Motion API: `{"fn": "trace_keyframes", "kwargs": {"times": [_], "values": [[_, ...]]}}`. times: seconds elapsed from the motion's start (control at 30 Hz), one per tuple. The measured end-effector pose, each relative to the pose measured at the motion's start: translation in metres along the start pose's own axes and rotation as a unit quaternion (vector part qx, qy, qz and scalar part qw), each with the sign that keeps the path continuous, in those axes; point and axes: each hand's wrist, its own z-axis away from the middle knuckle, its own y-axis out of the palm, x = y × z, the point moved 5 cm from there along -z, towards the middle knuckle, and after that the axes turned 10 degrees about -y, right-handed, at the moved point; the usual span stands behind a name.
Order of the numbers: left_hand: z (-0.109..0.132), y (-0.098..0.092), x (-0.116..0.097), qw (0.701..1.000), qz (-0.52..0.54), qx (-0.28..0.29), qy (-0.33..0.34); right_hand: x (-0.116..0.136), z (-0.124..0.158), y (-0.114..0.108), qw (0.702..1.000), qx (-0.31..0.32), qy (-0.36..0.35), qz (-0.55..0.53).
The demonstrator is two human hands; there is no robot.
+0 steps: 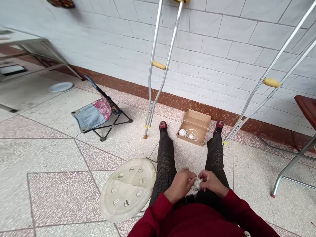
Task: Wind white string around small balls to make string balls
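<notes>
Head view: left hand (182,182) and right hand (211,183) both pinched a white string bundle (197,184) over the lap, presumably to keep it taut; exact finger contact was too small to tell. At twelve o'clock from it, an open cardboard box (197,118) sat between the shoes (163,126), its low walls likely stopping two white balls (182,132) rolling. Crutches (159,65) stood at eleven and one.

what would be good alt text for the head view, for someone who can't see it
A person's left hand and right hand hold a small bundle of white cord. Between the feet sits an open cardboard box with two white balls inside; two crutches stand along the tiled wall.
</notes>
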Motion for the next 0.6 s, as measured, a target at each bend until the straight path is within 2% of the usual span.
{"fn": "trace_keyframes", "kwargs": {"times": [0.07,0.13,0.17,0.23,0.33,0.4,0.47,0.6], "values": [[-0.007,-0.010,0.004,1.000,0.026,-0.005,0.006,0.004,0.016,0.019,0.995,0.086,0.017,-0.038],[-0.012,-0.010,0.009,0.997,0.072,0.000,-0.002,0.022,0.028,0.026,0.987,0.125,0.011,-0.102],[-0.013,-0.006,0.012,0.995,0.097,0.005,-0.011,0.033,0.029,0.023,0.985,0.113,0.004,-0.133],[-0.013,0.010,0.016,0.989,0.142,0.023,-0.033,0.053,0.026,0.005,0.984,0.043,-0.011,-0.171],[-0.007,0.038,0.015,0.981,0.172,0.076,-0.054,0.067,0.010,-0.030,0.986,-0.079,-0.044,-0.142],[-0.001,0.048,0.010,0.978,0.172,0.106,-0.056,0.061,-0.002,-0.047,0.984,-0.138,-0.066,-0.088],[0.002,0.045,0.003,0.983,0.145,0.104,-0.049,0.044,-0.010,-0.050,0.983,-0.163,-0.068,-0.049],[-0.002,0.012,-0.004,0.998,0.044,0.026,-0.021,0.004,-0.004,-0.021,0.994,-0.105,-0.031,-0.025]]}}
